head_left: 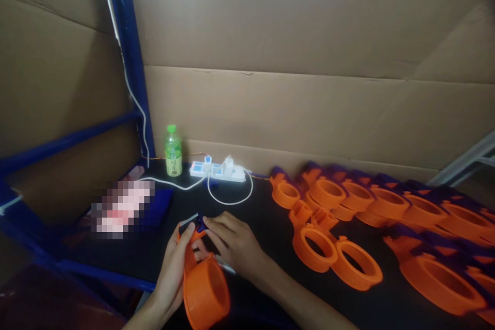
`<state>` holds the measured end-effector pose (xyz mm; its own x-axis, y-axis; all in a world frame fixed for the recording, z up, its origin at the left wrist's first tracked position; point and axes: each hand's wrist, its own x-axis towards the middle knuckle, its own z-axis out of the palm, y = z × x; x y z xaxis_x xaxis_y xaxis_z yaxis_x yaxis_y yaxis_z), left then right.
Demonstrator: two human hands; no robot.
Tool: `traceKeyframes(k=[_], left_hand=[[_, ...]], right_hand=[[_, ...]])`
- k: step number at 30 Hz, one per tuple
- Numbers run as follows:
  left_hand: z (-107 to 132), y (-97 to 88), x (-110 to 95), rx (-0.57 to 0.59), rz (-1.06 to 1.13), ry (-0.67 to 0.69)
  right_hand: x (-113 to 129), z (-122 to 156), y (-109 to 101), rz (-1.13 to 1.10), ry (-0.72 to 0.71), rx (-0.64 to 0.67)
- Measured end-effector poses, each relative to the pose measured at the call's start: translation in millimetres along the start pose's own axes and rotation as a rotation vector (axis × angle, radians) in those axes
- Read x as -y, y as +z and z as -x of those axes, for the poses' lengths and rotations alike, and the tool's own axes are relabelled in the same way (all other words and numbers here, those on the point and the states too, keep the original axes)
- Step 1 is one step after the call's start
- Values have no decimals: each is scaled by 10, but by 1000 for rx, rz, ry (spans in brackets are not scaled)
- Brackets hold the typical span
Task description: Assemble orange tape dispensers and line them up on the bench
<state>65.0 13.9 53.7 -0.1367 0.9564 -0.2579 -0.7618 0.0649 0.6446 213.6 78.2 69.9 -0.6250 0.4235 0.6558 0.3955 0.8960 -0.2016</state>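
Note:
My left hand (174, 263) is closed around an orange plastic ring-shaped holder (207, 291), its round cup hanging below the fingers. A black part with a pale edge (189, 220) sits at the holder's upper end, under my left thumb. My right hand (235, 242) pinches a small dark blue piece (200, 225) against that same end. Beneath my right palm shows a slim, pale grey object (225, 264); whether the hand grips it too, I cannot tell. The hands are close together above the front of the black table.
Many similar orange holders (315, 248) lie at the right, several rows with dark blue parts on them. A white power strip (218, 170) with cables and a green bottle (174, 150) stand at the back. Cardboard (309, 72) and a blue frame post (129, 51) bound the table.

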Motion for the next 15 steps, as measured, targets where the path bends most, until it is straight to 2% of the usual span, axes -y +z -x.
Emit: traceKeyframes(k=[4,15], left_hand=[[16,29,-17,22,2,32],[30,63,-37,64,-42,57]], right_hand=[[39,8,-3,-4,-12,18],[41,-15,36,-86,126,-51]])
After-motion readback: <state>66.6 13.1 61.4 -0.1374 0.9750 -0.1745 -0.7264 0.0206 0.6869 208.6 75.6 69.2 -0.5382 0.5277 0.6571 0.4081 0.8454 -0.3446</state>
